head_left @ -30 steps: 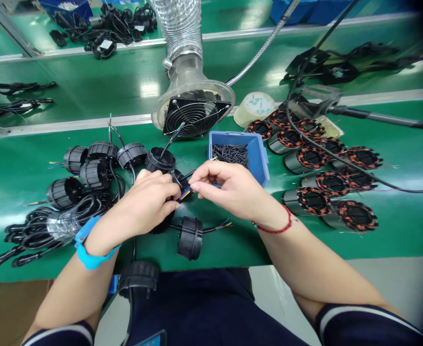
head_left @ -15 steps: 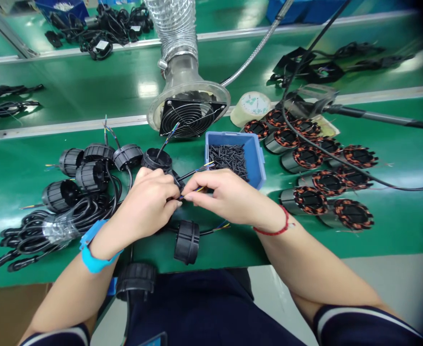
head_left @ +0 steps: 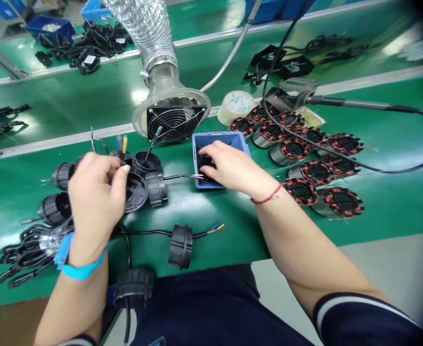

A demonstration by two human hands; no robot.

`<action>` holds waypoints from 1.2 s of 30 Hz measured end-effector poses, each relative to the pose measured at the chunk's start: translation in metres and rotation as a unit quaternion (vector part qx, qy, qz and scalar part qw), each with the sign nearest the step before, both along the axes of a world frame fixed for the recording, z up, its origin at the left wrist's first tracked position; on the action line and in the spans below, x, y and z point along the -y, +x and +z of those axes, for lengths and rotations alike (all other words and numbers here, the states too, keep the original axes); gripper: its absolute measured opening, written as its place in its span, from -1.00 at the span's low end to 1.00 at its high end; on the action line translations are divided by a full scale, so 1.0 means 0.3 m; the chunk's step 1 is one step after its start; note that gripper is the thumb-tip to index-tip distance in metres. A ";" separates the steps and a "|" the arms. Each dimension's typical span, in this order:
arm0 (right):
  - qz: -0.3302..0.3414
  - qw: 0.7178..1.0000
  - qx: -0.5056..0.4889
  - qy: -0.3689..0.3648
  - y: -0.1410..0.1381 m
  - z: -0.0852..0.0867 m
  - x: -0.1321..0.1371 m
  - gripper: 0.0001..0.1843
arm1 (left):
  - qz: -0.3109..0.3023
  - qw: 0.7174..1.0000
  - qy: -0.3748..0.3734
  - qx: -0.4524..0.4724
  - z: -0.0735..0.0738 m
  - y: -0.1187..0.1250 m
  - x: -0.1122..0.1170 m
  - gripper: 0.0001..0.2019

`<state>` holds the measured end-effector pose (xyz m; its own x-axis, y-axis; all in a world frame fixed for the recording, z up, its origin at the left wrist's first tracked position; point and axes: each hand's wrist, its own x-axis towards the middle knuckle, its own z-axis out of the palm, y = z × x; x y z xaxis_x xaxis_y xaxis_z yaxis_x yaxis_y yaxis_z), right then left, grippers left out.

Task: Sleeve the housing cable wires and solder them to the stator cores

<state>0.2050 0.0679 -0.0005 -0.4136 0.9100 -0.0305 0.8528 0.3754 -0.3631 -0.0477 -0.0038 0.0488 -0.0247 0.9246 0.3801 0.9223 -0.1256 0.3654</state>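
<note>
My left hand (head_left: 98, 194) is closed in a pinch on a black cable, whose blue and yellow wire ends (head_left: 122, 143) stick up above the fingertips. A round black plastic housing (head_left: 136, 192) lies just right of that hand. My right hand (head_left: 227, 166) reaches into a blue bin (head_left: 247, 146), thumb and fingers apart over the small black tubes (head_left: 204, 163); the fingertips are partly among them. Just left of the bin, a black ring cap (head_left: 156, 189) sits on a cable with bare wire ends. Another cap (head_left: 181, 246) stands nearer me with its wires pointing right.
Several copper-wound stators (head_left: 307, 172) stand at the right, under a looping black cable (head_left: 322, 144). A fume hood with a fan (head_left: 175, 124) hangs at the back. Black caps (head_left: 54, 207) and coiled cords (head_left: 27, 254) lie left. One cap (head_left: 135, 287) overhangs the front edge.
My right hand has let go of the wires and moved right into the blue bin. My left hand has shifted left and turned upward, the wires upright in it. The head view has moved slightly.
</note>
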 end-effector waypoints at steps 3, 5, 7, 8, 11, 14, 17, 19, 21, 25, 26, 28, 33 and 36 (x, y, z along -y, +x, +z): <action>0.028 0.996 0.088 -0.005 -0.027 -0.019 0.003 -0.66 | -0.064 0.995 -0.041 -0.060 -0.026 0.052 0.015 -0.89; 0.006 0.995 0.095 0.003 -0.045 -0.028 0.003 -0.70 | -0.106 0.989 -0.056 -0.082 -0.035 0.064 0.018 -0.86; -0.017 0.995 0.099 0.013 -0.052 -0.032 0.000 -0.71 | -0.113 0.990 -0.054 -0.069 -0.040 0.052 0.008 -0.86; -0.025 0.994 0.102 0.016 -0.051 -0.032 -0.003 -0.71 | -0.098 0.993 -0.048 -0.053 -0.041 0.040 0.000 -0.86; -0.034 0.992 0.121 0.009 -0.031 -0.027 -0.011 -0.70 | -0.032 0.999 -0.012 0.005 -0.049 0.003 -0.023 -0.79; -0.034 0.990 0.138 0.000 -0.001 -0.020 -0.019 -0.69 | -0.022 0.994 0.102 0.021 -0.060 0.014 -0.008 -0.70; -0.030 0.991 0.130 0.010 0.017 -0.022 -0.024 -0.72 | -0.202 0.967 0.142 -0.061 -0.071 0.091 0.045 -0.81; -0.027 0.992 0.121 0.028 0.018 -0.026 -0.026 -0.72 | -0.366 0.924 0.023 -0.105 -0.077 0.156 0.081 -0.84; -0.022 0.992 0.119 0.044 0.016 -0.029 -0.027 -0.70 | -0.453 0.871 -0.155 -0.109 -0.080 0.208 0.104 -0.76; -0.022 0.993 0.101 0.054 0.019 -0.031 -0.036 -0.69 | -0.474 0.786 -0.388 -0.080 -0.080 0.242 0.101 -0.63; -0.023 0.994 0.090 0.052 0.023 -0.031 -0.039 -0.69 | -0.478 0.775 -0.408 -0.069 -0.079 0.240 0.093 -0.63; -0.025 0.996 0.064 0.049 0.035 -0.030 -0.047 -0.70 | -0.487 0.764 -0.422 -0.032 -0.076 0.229 0.076 -0.67; -0.048 0.997 -0.051 0.034 0.073 -0.019 -0.070 -0.77 | -0.376 0.844 -0.352 0.153 -0.066 0.190 0.046 -0.76; -0.058 0.989 -0.138 0.007 0.093 -0.010 -0.081 -0.82 | -0.275 0.881 -0.304 0.235 -0.065 0.171 0.037 -0.78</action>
